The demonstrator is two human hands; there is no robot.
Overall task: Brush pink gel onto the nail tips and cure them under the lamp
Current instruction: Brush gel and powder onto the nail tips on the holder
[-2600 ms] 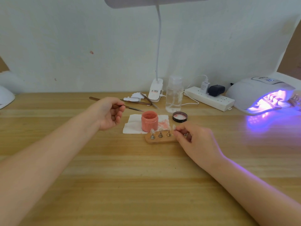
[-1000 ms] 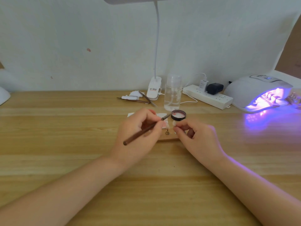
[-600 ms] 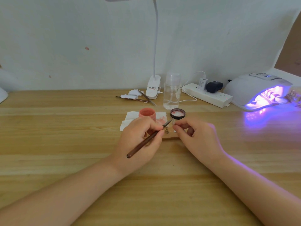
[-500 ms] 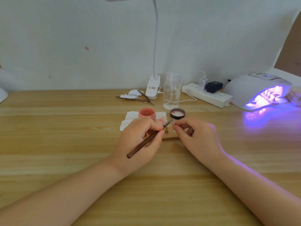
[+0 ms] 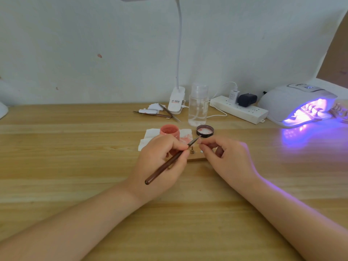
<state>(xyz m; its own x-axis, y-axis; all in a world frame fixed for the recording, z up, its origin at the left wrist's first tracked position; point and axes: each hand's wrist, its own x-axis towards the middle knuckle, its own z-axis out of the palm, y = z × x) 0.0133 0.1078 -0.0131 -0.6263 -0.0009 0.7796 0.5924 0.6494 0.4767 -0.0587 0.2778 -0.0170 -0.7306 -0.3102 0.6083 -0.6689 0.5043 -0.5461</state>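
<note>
Brown-handled brush point(image 5: 170, 161) gripped pen-style in left hand point(image 5: 160, 164), bristles meeting nail tip point(image 5: 198, 141) pinched by right hand point(image 5: 227, 161) (mid-tabletop); curing lamp point(image 5: 295, 103) glows violet at far right edge.

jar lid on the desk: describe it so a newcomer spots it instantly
Start at the tall clear bottle standing mid-desk. Just in front of it, slightly right, lies the jar lid: a small black ring facing up, pink-smeared inside. The pink jar to its left stands taller.
</note>
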